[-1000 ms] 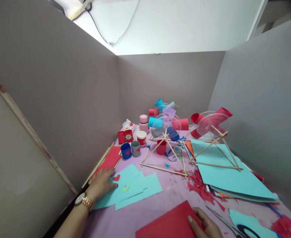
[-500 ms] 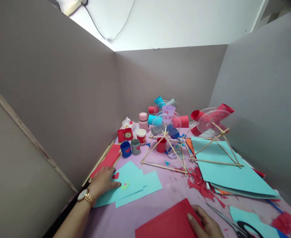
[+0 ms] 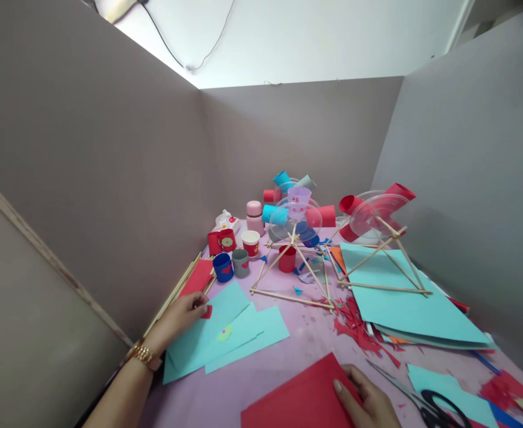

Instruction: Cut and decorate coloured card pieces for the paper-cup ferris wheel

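My left hand (image 3: pixel 185 314) is at the left, over sheets of light-blue paper (image 3: pixel 239 333). Its thumb and fingers close on a small red paper heart (image 3: pixel 207 312), part of which they cover. A green paper flower with a pink centre (image 3: pixel 224 333) lies on the same sheets. At the lower right my right hand (image 3: pixel 368 397) grips the edge of a red sheet of paper (image 3: pixel 303 395), thumb on top and fingers curled at its side. Scissors (image 3: pixel 415 395) with black handles lie on the table just right of this hand.
Behind stand blue (image 3: pixel 223 267) and grey paper cups (image 3: pixel 240 263) with hearts and a pink flask (image 3: pixel 255 218). Stick frames carry wheels of coloured cups (image 3: pixel 298 214). Red scraps (image 3: pixel 359 327) and a large light-blue sheet (image 3: pixel 404 309) lie at right. Grey partitions (image 3: pixel 306 131) surround the table.
My left hand has gone from lying spread on the light-blue paper to closing its fingers at the red heart. My right hand keeps its hold on the red sheet. The view has shifted slightly.
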{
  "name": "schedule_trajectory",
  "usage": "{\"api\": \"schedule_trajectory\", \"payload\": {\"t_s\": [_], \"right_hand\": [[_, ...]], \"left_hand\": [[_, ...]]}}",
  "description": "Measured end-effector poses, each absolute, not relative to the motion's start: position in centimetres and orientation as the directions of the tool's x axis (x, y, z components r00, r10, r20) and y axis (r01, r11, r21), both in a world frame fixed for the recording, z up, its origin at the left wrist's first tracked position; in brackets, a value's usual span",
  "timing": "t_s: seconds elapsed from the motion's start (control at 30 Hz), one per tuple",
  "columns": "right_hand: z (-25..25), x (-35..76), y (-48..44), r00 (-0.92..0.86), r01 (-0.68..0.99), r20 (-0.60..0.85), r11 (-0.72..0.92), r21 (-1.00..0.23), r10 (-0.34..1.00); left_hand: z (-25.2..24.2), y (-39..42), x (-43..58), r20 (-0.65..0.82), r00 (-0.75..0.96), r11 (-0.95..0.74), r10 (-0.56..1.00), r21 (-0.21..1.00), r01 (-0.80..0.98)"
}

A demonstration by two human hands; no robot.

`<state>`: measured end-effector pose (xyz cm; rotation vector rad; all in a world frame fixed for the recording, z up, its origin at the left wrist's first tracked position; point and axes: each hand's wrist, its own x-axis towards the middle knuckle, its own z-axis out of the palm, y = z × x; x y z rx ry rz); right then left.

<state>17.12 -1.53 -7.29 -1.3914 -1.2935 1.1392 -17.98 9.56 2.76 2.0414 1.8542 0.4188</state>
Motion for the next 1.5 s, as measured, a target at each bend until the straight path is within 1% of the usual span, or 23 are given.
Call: {"api": "schedule_trajectory", "payload": {"t_s": [0.07,0.17,0.3,0.37,0.4,0.47,0.53,0.57,0.6,0.63,0.73,0.83,1.07,1.23,1.33,1.37,1.4,1.43,1.5], "right_hand": [[-7.0,17.4,-1.5,-0.026,0.190,-0.076,-0.070,-0.979,0.997],[-6.8,17.6,-1.4,-0.077,0.173,-0.101,-0.087,-0.981,0.992],[-6.6,17.3,-1.4,-0.038,0.092,-0.089,-0.086,-0.992,0.995],[-6.2,17.1,-1.5,0.000,0.060,-0.092,-0.092,-0.994,0.996],[-5.9,17.1,-1.6,0.009,0.048,-0.096,-0.096,-0.994,0.995],[-5.4,17.0,-1.6,0.035,0.000,-0.104,-0.104,-0.995,0.994],[-5.1,16.9,-1.7,0.048,-0.082,-0.129,-0.125,-0.989,0.990],[-5.0,16.9,-1.7,0.051,-0.130,-0.146,-0.139,-0.982,0.988],[-4.9,16.9,-1.6,0.051,-0.176,-0.162,-0.151,-0.973,0.985],[-4.9,16.9,-1.6,0.055,-0.219,-0.173,-0.157,-0.963,0.983],[-4.8,16.8,-1.6,0.078,-0.306,-0.168,-0.136,-0.942,0.983],[-4.5,16.9,-1.6,0.099,-0.335,-0.156,-0.114,-0.935,0.983],[-3.7,18.7,-2.7,0.123,-0.269,-0.167,-0.129,-0.955,0.978],[-4.1,20.4,-4.2,0.179,-0.243,-0.184,-0.137,-0.960,0.967],[-5.0,20.9,-5.1,0.147,-0.219,-0.199,-0.165,-0.962,0.969],[-5.3,21.1,-5.4,0.135,-0.157,-0.196,-0.175,-0.972,0.971],[-5.5,21.2,-5.6,0.103,-0.060,-0.168,-0.163,-0.985,0.980],[-5.6,21.2,-5.7,0.128,0.052,-0.135,-0.143,-0.988,0.983],[-5.5,21.3,-5.9,0.297,0.231,-0.028,-0.101,-0.968,0.955]], "left_hand": [[3.5,10.3,-17.8,0.014,0.123,-0.115,0.992,0.474,0.873],[5.0,11.5,-17.2,0.069,0.123,-0.141,0.990,0.476,0.868],[6.2,12.7,-15.7,0.199,0.066,-0.151,0.978,0.447,0.882],[5.9,12.3,-14.2,0.264,0.056,-0.176,0.963,0.456,0.872],[5.6,11.7,-13.1,0.274,0.073,-0.200,0.959,0.472,0.858],[4.5,9.8,-10.6,0.237,0.165,-0.269,0.957,0.524,0.808],[3.2,7.3,-7.7,0.145,0.283,-0.313,0.948,0.579,0.753],[2.5,6.0,-6.4,0.084,0.350,-0.325,0.933,0.613,0.720],[1.8,4.8,-5.2,-0.009,0.420,-0.300,0.908,0.685,0.663],[1.3,3.9,-4.1,-0.060,0.476,-0.282,0.877,0.739,0.612],[0.2,2.7,-2.3,-0.114,0.540,-0.253,0.834,0.791,0.557],[0.2,3.3,-2.1,-0.147,0.569,-0.236,0.809,0.805,0.544],[-0.1,4.1,-2.1,-0.211,0.694,-0.259,0.688,0.822,0.507],[-0.2,4.0,-1.7,-0.166,0.659,-0.352,0.733,0.738,0.576],[0.6,3.8,-1.9,-0.138,0.621,-0.323,0.771,0.756,0.569],[1.0,3.6,-2.1,-0.139,0.612,-0.300,0.779,0.774,0.557],[1.3,3.4,-2.2,-0.146,0.606,-0.281,0.782,0.785,0.552],[1.6,3.2,-2.2,-0.155,0.602,-0.264,0.784,0.793,0.549],[1.9,2.7,-2.3,-0.170,0.601,-0.240,0.781,0.807,0.540]]}}
